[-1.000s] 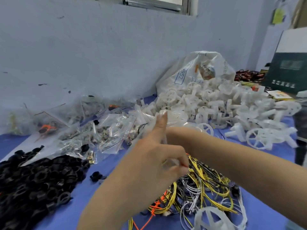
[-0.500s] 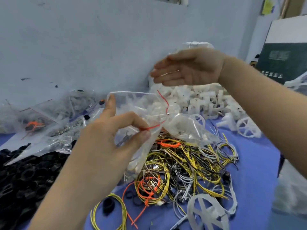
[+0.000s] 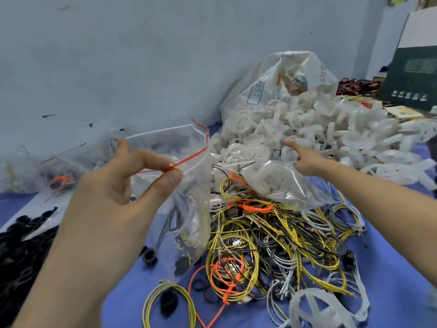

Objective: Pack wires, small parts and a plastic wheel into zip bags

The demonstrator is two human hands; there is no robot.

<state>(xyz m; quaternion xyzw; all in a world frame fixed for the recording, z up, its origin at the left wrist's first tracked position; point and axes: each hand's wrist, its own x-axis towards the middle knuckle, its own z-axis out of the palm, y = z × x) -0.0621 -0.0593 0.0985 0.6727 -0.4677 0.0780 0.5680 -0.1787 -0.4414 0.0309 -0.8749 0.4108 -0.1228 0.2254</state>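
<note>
left hand fingers pinch the zip bag rim; right hand, index extended at 2 o'clock, may snag wheels.

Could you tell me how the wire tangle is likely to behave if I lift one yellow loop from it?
The wire tangle looks floppy and interlaced, so neighbouring loops would probably drag along. The thin strands suggest it's light. The clear bag resting on it might slide off.

Blurred beyond reading: print on big sack; contents of zip bag smeared; white wheel and black rings cropped by frame edges
</note>
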